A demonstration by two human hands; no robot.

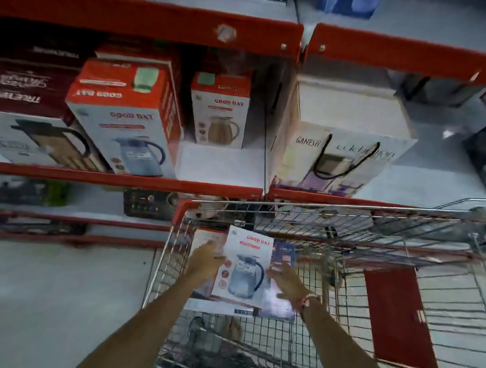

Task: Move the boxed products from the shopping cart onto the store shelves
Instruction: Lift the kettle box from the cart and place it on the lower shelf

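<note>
Both hands, the left hand (205,260) and right hand (285,281), clamp opposite edges of a Good Day box (243,265) inside the wire cart (405,224), below a bare shelf gap (220,165).

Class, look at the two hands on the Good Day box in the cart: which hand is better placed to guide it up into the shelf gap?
Probably the left hand. It grips the Good Day box on the side nearest the shelf gap, which lies up and left; the right hand only steadies the far edge.
</note>
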